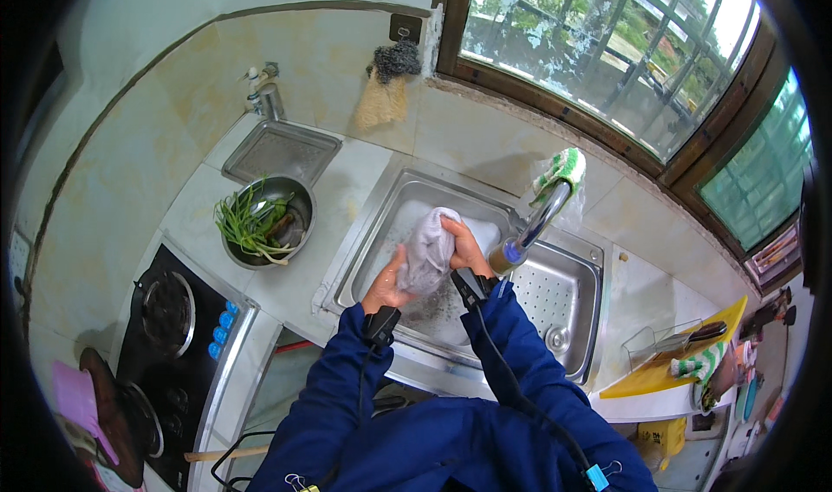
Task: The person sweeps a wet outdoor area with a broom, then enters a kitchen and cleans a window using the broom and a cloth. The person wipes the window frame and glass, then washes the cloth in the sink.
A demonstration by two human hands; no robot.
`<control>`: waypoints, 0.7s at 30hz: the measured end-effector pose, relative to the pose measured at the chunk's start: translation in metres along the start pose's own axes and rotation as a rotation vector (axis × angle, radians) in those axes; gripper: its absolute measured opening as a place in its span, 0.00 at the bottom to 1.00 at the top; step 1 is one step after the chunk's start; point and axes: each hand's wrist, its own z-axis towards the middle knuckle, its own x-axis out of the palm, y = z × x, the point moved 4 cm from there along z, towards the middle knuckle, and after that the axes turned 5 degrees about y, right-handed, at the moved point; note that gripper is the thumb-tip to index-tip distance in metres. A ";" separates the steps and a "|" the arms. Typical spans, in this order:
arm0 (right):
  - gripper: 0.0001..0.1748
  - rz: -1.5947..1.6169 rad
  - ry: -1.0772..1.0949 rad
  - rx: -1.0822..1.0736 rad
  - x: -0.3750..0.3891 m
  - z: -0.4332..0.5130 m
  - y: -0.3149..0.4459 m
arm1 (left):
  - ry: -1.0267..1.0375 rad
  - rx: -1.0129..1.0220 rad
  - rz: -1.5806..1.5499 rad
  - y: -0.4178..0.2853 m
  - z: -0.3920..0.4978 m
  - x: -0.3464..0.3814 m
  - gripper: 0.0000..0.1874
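Note:
A wet, greyish-white cloth [428, 254] is bunched between my two hands above the left basin of a stainless steel double sink [364, 258]. My left hand [388, 284] supports its lower left side with the palm turned towards it. At the upper right, the fingers of my right hand [467, 245] curl over the cloth. Soapy water with white suds [487, 235] lies in the basin below. Beside my right hand stands the chrome faucet [546, 212], with a green and white striped cloth [569, 167] draped over its spout.
A steel bowl [312, 222] of leafy greens stands left of the sink, near a metal tray [286, 150]. Farther left is a gas stove [140, 388]. At right, a yellow cutting board [676, 355] leans beside a wire rack [640, 349]. A scouring pad [396, 61] hangs on the wall.

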 end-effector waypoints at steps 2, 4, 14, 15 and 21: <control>0.15 -0.131 -0.070 -0.002 -0.015 0.001 -0.003 | -0.030 0.093 0.331 -0.007 0.005 0.001 0.35; 0.14 -0.316 -0.248 0.003 -0.014 0.000 -0.007 | -0.156 0.162 0.551 -0.010 0.007 -0.009 0.42; 0.33 -1.562 -0.686 0.300 -0.008 -0.005 -0.001 | -0.445 0.201 1.867 -0.018 0.002 0.019 0.45; 0.33 -1.555 -0.710 0.321 -0.004 -0.008 -0.001 | -0.456 0.210 1.927 -0.016 0.003 0.017 0.45; 0.34 -1.546 -0.794 0.350 -0.009 -0.013 -0.015 | -0.576 0.277 2.295 0.002 0.005 0.006 0.50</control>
